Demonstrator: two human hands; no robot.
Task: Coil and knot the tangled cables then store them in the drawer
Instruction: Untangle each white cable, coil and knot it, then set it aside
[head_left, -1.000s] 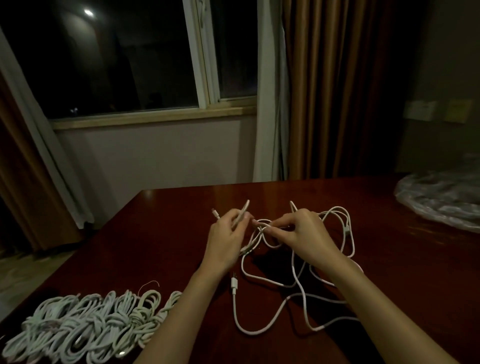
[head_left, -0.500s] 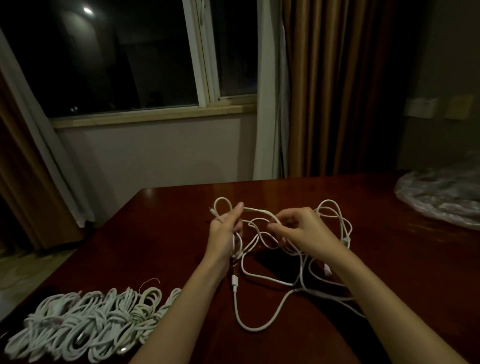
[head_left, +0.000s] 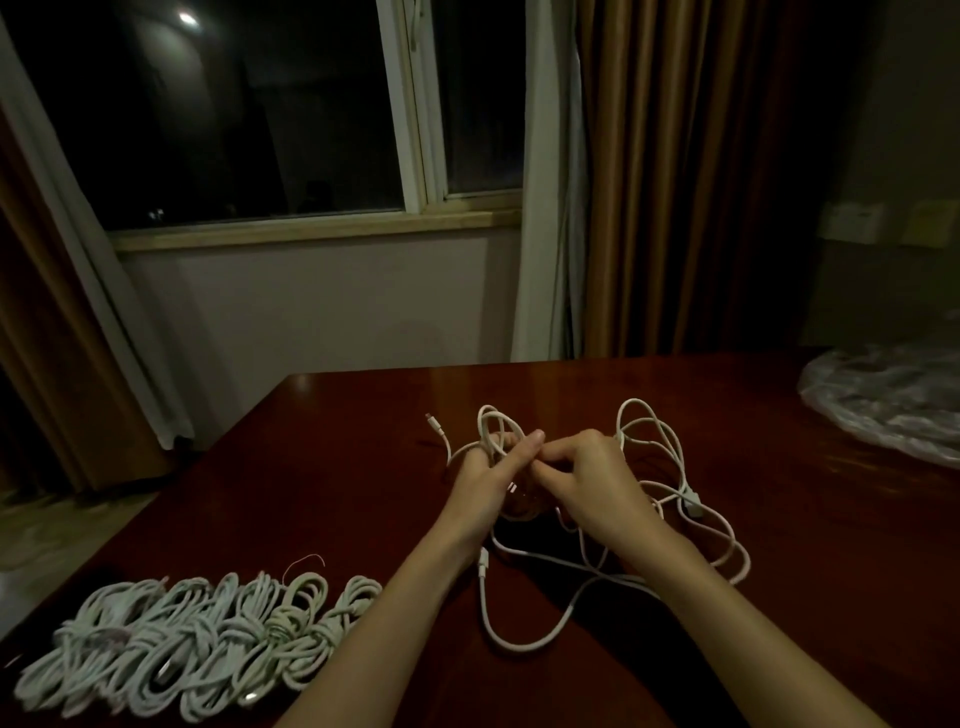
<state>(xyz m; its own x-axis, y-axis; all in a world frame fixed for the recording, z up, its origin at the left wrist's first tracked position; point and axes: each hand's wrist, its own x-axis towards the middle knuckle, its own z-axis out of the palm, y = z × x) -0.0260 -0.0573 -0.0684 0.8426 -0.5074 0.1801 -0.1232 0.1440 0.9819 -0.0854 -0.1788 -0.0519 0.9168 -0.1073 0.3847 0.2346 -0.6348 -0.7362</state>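
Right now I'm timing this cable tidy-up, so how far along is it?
Done: a row of knotted white cable coils lies at the table's near left. In hand: the left hand and right hand both grip the loose white cable, winding loops. Left: knotting it and storing everything; no drawer is visible.

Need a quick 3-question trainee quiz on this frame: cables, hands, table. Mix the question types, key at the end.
1. True or false: the left hand and right hand both grip the loose white cable above the table.
2. Multiple choice: the row of coiled cables lies (A) at the table's near left, (B) in a drawer, (C) on the windowsill.
3. Fill in: at the table's far right lies a crumpled clear ____ bag.

Key: 1 true; 2 A; 3 plastic.
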